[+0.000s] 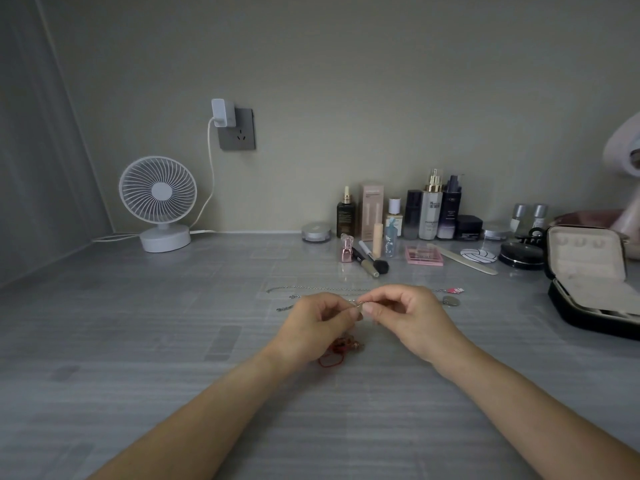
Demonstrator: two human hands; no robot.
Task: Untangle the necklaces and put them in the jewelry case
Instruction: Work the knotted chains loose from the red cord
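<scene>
Above the grey table (138,341), left hand (313,323) and right hand (405,311) pinching a small clasp (359,305) (fingers curled).

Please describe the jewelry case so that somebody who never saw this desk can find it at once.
Follow the grey desk to its far right edge, past the row of cosmetic bottles along the wall. There the jewelry case stands open with its lid raised. Unlike the round black container to its left, it is a black box with a pale beige lining.
</scene>
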